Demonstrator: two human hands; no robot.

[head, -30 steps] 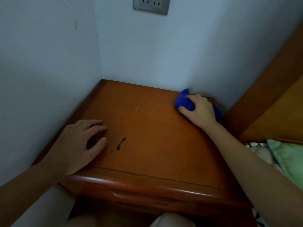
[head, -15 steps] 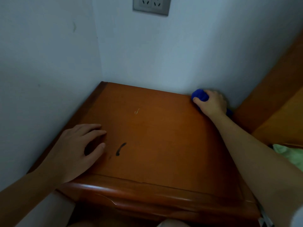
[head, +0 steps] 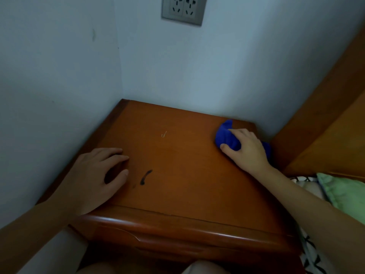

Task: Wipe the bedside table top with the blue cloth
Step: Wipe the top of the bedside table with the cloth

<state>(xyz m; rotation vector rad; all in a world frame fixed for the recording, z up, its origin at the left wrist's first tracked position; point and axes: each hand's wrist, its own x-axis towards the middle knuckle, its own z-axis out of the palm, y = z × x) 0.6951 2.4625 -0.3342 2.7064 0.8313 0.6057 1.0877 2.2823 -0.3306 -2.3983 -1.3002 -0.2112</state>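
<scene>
The brown wooden bedside table top (head: 181, 169) fills the middle of the view, set into a wall corner. My right hand (head: 246, 149) presses the bunched blue cloth (head: 226, 136) onto the top near its back right corner; most of the cloth is hidden under the palm. My left hand (head: 96, 175) rests flat on the front left part of the top, fingers spread, holding nothing. A dark smear (head: 145, 177) lies just right of that hand, and a small pale scratch (head: 164, 134) sits further back.
White walls close in behind and to the left, with a double socket (head: 182, 9) high on the back wall. A wooden bed frame (head: 325, 139) rises on the right, with green bedding (head: 343, 192) below it. The table's rounded front edge (head: 177, 226) faces me.
My right hand with the cloth went back into the far right corner, then came forward and left again along the top. My left hand stayed put.
</scene>
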